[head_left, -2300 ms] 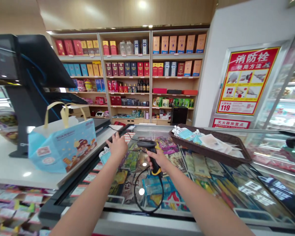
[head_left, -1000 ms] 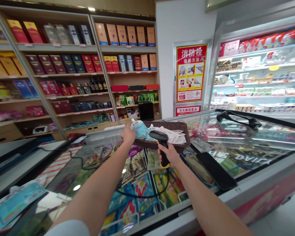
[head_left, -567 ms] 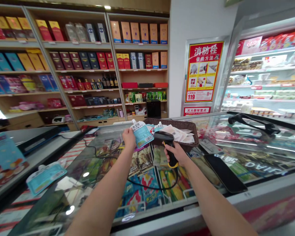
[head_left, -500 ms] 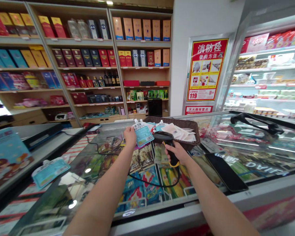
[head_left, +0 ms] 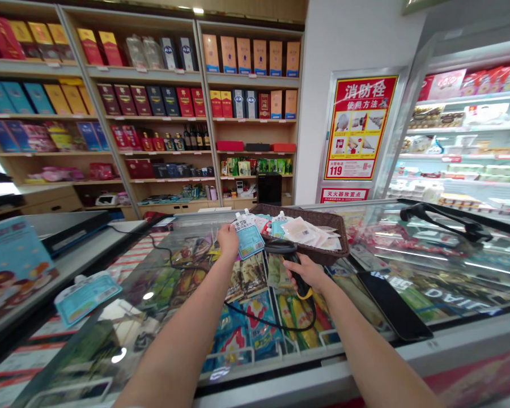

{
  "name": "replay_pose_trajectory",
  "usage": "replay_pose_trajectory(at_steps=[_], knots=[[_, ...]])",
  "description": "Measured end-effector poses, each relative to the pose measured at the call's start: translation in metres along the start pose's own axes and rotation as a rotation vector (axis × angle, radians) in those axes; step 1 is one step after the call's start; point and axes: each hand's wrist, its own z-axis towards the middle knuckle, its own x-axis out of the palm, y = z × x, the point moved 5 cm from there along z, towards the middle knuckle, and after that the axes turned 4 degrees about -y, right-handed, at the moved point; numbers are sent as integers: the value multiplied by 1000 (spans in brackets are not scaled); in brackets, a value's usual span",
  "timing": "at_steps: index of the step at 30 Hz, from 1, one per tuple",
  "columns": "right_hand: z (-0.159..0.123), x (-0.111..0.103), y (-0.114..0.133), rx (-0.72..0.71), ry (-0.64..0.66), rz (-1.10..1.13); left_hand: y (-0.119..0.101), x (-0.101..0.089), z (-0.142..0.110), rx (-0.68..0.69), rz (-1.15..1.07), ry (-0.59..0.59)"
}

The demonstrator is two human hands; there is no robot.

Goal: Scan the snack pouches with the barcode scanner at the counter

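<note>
My left hand (head_left: 228, 240) is closed on the edge of a light blue spouted drink pouch (head_left: 250, 238), its printed side with the barcode turned up. In my right hand (head_left: 308, 271) is a black and yellow barcode scanner (head_left: 283, 248), its head close to the pouch's right edge. The scanner's cable (head_left: 272, 324) loops down over the freezer glass. Just behind both hands a brown woven basket (head_left: 344, 238) holds white packets (head_left: 308, 231) and another blue pouch (head_left: 277, 225). A further blue pouch (head_left: 87, 296) lies at the left.
Under my arms is a glass-topped freezer (head_left: 233, 371) with packaged food inside. A black phone-like slab (head_left: 393, 306) lies on the right, and a black bracket (head_left: 444, 218) stands behind it. At the left is a dark device (head_left: 74, 232). Shelves of boxes (head_left: 148, 102) line the back.
The scanner head has dipped and moved slightly left, closer to the pouch. The pouch stays in my left hand. The whole view has shifted a little.
</note>
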Motion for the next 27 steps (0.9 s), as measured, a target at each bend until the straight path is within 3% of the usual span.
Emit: replay_pose_trajectory(at_steps=[9, 14, 19, 27], knots=[[2, -2, -3, 20, -17, 5, -5, 3, -7, 5, 26, 14], [2, 4, -1, 28, -2, 70, -3, -15, 1, 27, 32, 10], [7, 39, 6, 19, 67, 156, 12, -68, 24, 25, 66, -68], [16, 148, 12, 49, 238, 200, 56, -192, 57, -22, 188, -225]])
